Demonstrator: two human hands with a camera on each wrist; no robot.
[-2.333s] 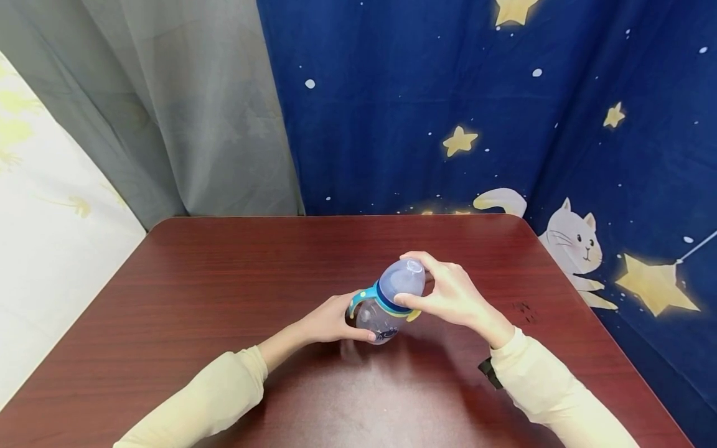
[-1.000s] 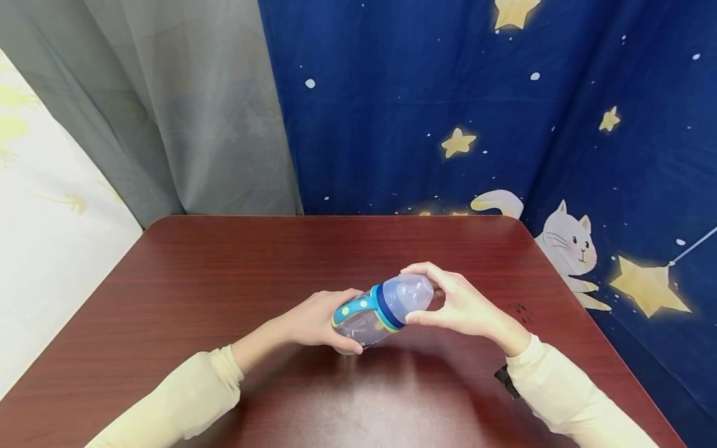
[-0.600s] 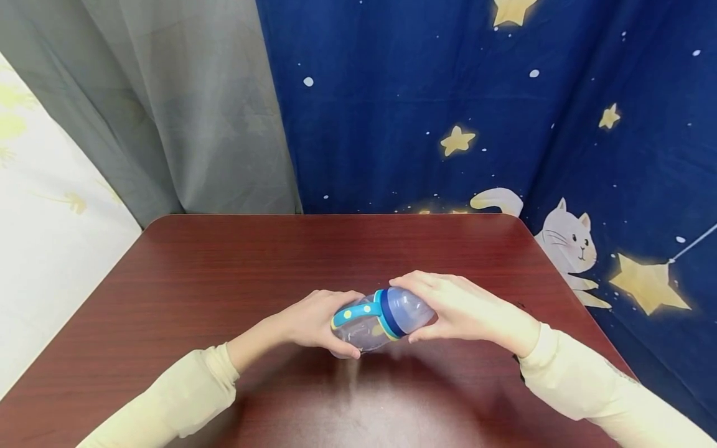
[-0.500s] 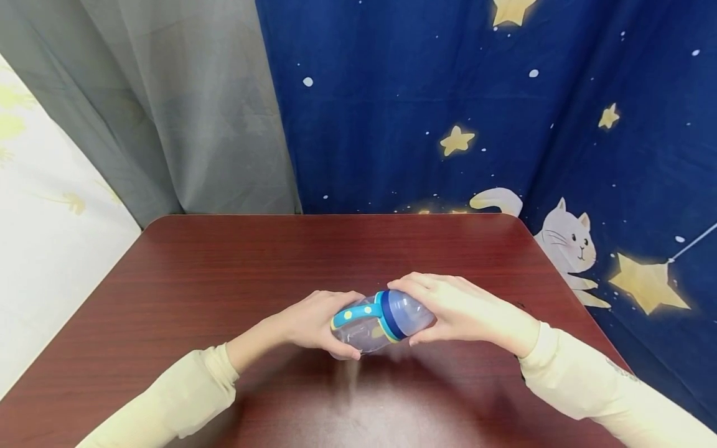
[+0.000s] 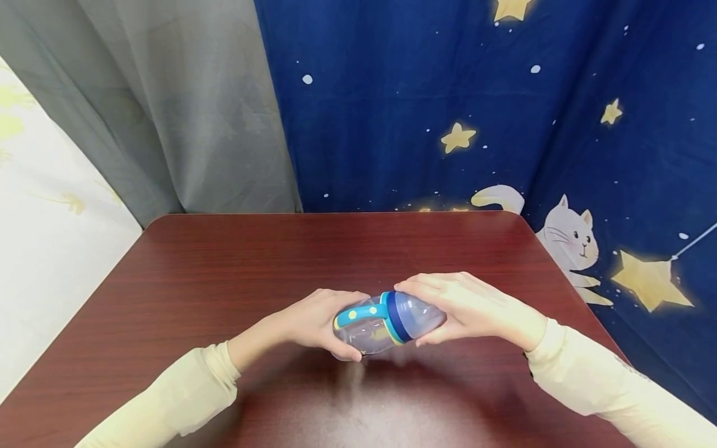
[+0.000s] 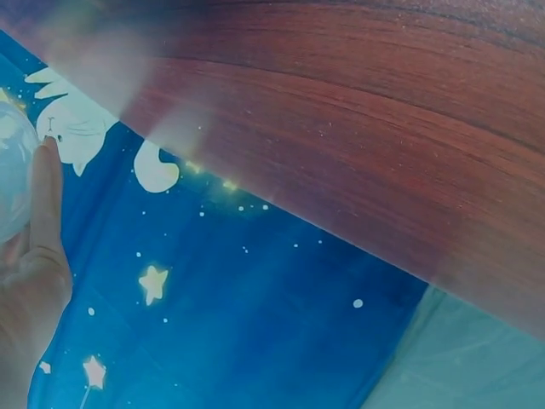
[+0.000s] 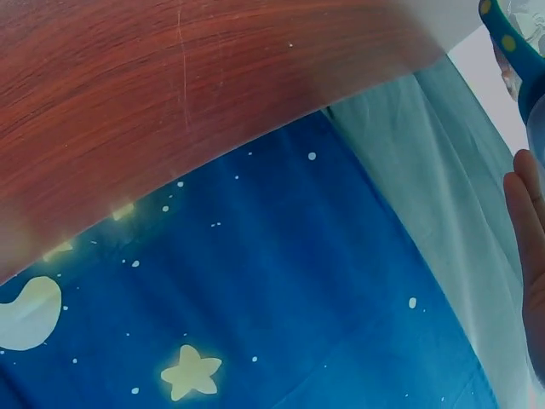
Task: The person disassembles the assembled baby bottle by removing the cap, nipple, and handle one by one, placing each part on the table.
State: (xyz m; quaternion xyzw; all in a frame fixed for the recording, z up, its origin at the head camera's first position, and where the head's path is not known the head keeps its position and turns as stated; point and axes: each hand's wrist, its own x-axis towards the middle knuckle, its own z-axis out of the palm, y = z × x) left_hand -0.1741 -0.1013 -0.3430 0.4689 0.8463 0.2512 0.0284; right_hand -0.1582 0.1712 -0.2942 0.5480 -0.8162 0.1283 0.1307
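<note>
A clear baby bottle (image 5: 366,337) with blue handles is held tilted above the table, its capped end to the right. My left hand (image 5: 313,320) grips the bottle's body, thumb along the near side. Over the teat end sits a translucent bluish domed cap (image 5: 416,315), and my right hand (image 5: 473,309) is curled round it. Only an edge of the left hand (image 6: 38,273) and a bit of clear bottle show in the left wrist view. In the right wrist view, a dotted handle (image 7: 509,41) is near the right hand's fingers (image 7: 524,204).
A dark red wooden table (image 5: 252,261) lies beneath both hands. Behind it hang a grey curtain (image 5: 207,112) and a blue curtain (image 5: 381,112) printed with stars and a cat. A white patterned cloth (image 5: 56,249) is at the left.
The bottle has gone from nearly upright to a flatter slant. My right hand has turned and wrapped further round the cap. Lately both hands and bottle have shifted slightly right.
</note>
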